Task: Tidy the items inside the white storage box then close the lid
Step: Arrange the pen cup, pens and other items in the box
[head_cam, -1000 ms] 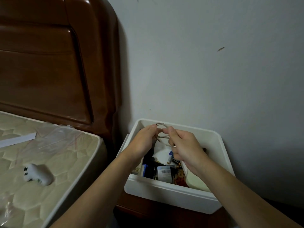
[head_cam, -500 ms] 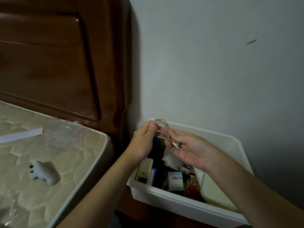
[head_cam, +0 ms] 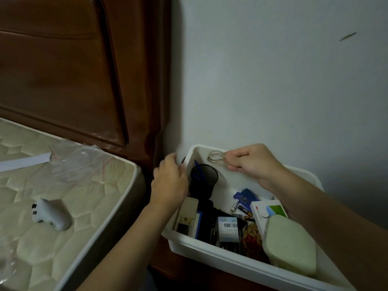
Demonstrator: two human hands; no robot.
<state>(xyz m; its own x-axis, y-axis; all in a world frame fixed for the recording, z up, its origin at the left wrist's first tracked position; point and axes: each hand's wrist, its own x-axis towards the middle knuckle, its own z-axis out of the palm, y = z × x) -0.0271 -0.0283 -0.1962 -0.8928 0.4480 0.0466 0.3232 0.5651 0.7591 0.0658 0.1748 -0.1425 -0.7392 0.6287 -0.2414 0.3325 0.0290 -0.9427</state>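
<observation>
Right hand point(head_cam: 249, 162) pinches small coiled beige cable point(head_cam: 217, 159) over far corner of white plastic storage box point(head_cam: 220, 261); left hand point(head_cam: 170, 181) curls over its near-left rim. Judgement: set the coil flat in the bare corner beyond the black cylindrical pen cup point(head_cam: 203, 181), releasing only once seated so the loops hold.

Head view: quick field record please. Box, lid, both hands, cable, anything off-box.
box: white storage box, open, on dark wooden stand
lid: not in view
left hand: at box's left rim, beside black pen cup; grip unclear
right hand: pinches coiled cable over back of box
off-box: white controller on mattress
</observation>
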